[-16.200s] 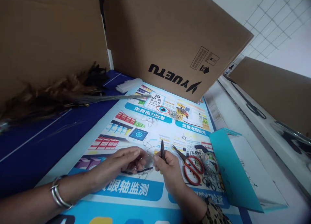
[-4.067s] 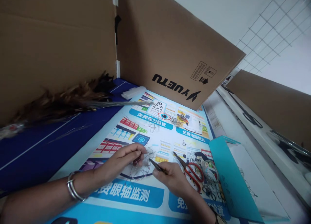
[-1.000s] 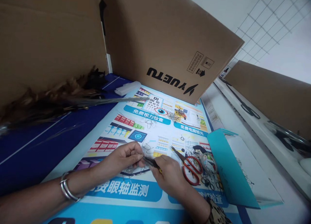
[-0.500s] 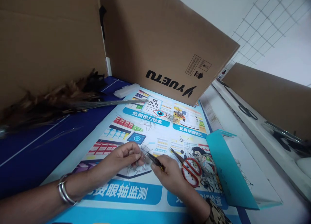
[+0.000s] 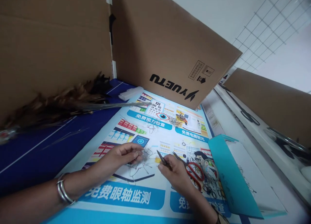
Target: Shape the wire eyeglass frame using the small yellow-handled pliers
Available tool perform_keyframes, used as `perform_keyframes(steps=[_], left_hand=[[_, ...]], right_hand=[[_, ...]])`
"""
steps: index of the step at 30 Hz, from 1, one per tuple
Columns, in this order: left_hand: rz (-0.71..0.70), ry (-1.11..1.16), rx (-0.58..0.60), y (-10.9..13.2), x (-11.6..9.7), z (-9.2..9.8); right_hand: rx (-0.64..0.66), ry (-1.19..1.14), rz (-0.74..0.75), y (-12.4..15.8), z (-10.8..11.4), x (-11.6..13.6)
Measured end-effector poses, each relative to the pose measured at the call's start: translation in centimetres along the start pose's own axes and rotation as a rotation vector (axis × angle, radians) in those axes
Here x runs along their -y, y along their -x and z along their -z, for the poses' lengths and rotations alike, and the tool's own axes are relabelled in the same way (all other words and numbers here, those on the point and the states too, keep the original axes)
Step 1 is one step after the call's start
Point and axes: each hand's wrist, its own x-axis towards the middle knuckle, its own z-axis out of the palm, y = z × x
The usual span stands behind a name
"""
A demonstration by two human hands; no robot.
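Note:
My left hand point(image 5: 128, 155) is closed in a pinch on a thin wire piece; its exact shape is too fine to make out. Loose thin wires point(image 5: 142, 170) lie on the printed sheet below those fingers. In my right hand point(image 5: 176, 173) is a pair of dark, pointed pliers point(image 5: 162, 158), its tips directed up and left, apart from the left fingers. Red-handled scissors point(image 5: 195, 172) lie just beyond the right hand. Beside them are a clear roll of tape or wire point(image 5: 210, 170) and a heap of small dark rings point(image 5: 213, 189).
A turquoise open box point(image 5: 225, 175) with small wire pieces in it stands at right. Brown feathers point(image 5: 60, 100) with long thin stems lie at left. Cardboard panels point(image 5: 170, 39) wall the back and left. Another small wire bundle point(image 5: 175, 121) lies farther back.
The pliers have drawn away from the left fingers, to the right, and now point more upward. The whole view has shifted slightly. My left hand keeps its pinch.

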Motion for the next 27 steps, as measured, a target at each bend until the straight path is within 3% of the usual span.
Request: perform_keyframes(steps=[4,11,15,21,27], left_hand=[[-0.016,-0.112,-0.008,-0.3,-0.4,0.7],[-0.048,-0.193,0.039,-0.2,-0.7,1.1],[-0.055,-0.157,0.001,-0.1,-0.9,0.9],[-0.058,-0.088,-0.155,-0.4,-1.0,0.8],[-0.075,-0.019,-0.254,-0.6,-0.8,0.8]], right_hand=[[-0.009,-0.033,-0.023,-0.2,0.2,-0.2],[0.057,0.119,0.006,0.1,0.3,0.6],[0.040,0.403,0.103,0.1,1.0,1.1],[0.002,0.916,0.097,-0.8,1.5,2.3],[0.031,1.065,0.140,-2.3,0.8,3.5]])
